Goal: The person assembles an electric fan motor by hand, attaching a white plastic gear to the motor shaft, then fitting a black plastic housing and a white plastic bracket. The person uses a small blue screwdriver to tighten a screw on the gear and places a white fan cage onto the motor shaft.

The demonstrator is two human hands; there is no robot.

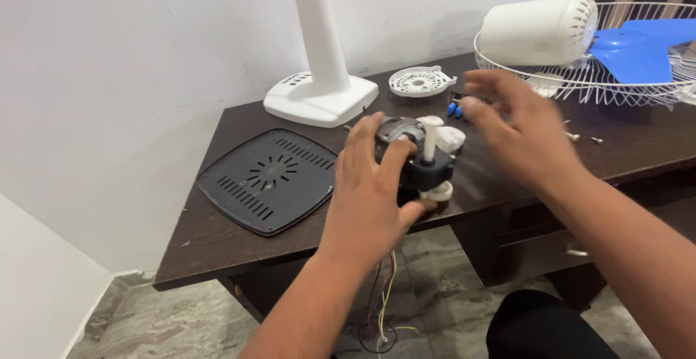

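Note:
My left hand [368,185] grips a fan motor assembly [424,160], a metal and black block with a white upright shaft and white plastic parts, held at the table's front edge. Coloured wires [386,294] hang from it below the table. My right hand [518,127] hovers just right of the motor, blurred, fingers spread and holding nothing. Small blue pieces [454,110] lie behind the motor, close to my right fingertips.
On the dark wooden table [217,239] lie a black vented base plate [268,179], a white fan stand [322,76], a white round vented cover [419,81], loose screws [583,138], a white motor housing [538,29], a wire grille [616,80] and a blue blade [638,47].

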